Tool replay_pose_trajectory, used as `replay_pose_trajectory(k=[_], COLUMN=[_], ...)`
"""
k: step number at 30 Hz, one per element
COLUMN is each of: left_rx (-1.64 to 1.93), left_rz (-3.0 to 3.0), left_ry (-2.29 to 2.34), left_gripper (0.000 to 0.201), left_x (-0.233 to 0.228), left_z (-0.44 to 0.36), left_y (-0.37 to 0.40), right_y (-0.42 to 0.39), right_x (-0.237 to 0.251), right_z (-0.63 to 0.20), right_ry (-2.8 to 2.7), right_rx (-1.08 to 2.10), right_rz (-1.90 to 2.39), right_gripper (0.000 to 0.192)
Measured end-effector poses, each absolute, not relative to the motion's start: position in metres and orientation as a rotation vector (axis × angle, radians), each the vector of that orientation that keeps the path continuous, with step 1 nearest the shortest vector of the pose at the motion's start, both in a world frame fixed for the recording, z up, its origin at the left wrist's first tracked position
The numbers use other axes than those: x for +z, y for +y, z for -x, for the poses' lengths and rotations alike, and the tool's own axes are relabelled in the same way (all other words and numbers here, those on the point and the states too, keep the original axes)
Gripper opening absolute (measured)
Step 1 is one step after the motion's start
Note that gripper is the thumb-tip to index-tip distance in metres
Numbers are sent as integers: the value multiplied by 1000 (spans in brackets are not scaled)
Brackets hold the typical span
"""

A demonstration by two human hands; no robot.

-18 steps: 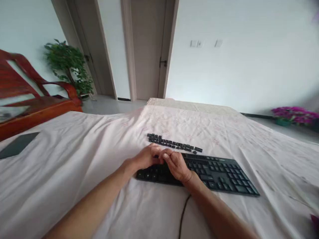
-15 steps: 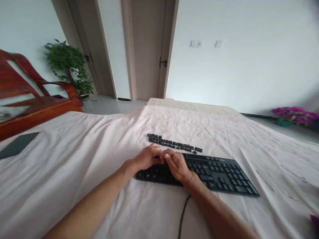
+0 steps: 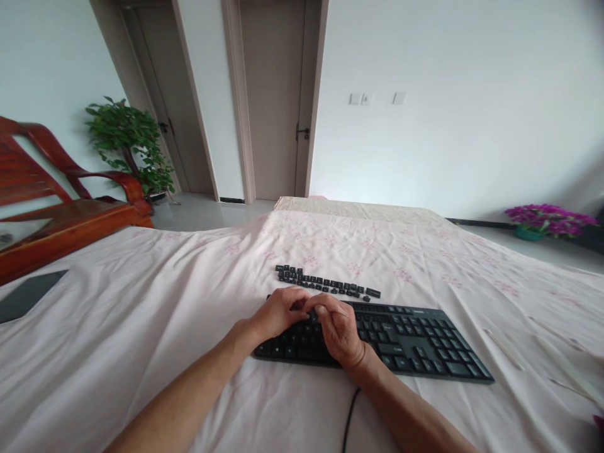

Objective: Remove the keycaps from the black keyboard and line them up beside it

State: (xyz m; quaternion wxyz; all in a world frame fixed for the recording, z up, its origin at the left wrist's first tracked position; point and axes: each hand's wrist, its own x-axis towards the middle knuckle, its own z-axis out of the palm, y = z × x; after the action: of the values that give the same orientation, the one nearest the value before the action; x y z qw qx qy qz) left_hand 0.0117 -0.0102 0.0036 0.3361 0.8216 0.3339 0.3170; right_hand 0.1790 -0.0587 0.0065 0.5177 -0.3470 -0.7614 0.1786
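Note:
A black keyboard (image 3: 415, 343) lies on a pale pink cloth. Both my hands rest over its left part. My left hand (image 3: 278, 313) has its fingers curled down onto the keys. My right hand (image 3: 337, 330) pinches a thin pale stick (image 3: 336, 310) whose tip points right. Beyond the keyboard, a row of loose black keycaps (image 3: 325, 282) lies on the cloth. The keys under my hands are hidden.
The cloth-covered table (image 3: 141, 314) fills the foreground. A black cable (image 3: 348, 421) runs toward me. A dark flat device (image 3: 26, 296) lies at the far left. A red wooden bench (image 3: 61, 207), a green plant (image 3: 127, 138) and purple flowers (image 3: 547, 217) stand around.
The view has tilted slightly, so everything sits lower in the picture. My hands stay on the same spot of the keyboard, fingers shifting only a little.

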Motion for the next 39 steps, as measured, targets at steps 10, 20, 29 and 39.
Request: replay_pose_trajectory(k=[10, 20, 29, 39], left_rx=[961, 726, 501, 453], left_rz=[-1863, -2208, -2331, -2386], left_ry=[1133, 1405, 1502, 1525], left_gripper=[24, 18, 18, 15], left_x=[8, 19, 10, 13], left_z=[-5, -41, -49, -50], left_y=[50, 103, 111, 107], right_y=[-42, -42, -39, -39], right_x=[3, 1, 0, 1], right_z=[-179, -180, -179, -180], right_ry=[-1187, -1199, -1166, -1162], right_rx=[639, 723, 777, 789], right_rz=[988, 999, 1012, 1024], right_gripper=[31, 34, 36, 37])
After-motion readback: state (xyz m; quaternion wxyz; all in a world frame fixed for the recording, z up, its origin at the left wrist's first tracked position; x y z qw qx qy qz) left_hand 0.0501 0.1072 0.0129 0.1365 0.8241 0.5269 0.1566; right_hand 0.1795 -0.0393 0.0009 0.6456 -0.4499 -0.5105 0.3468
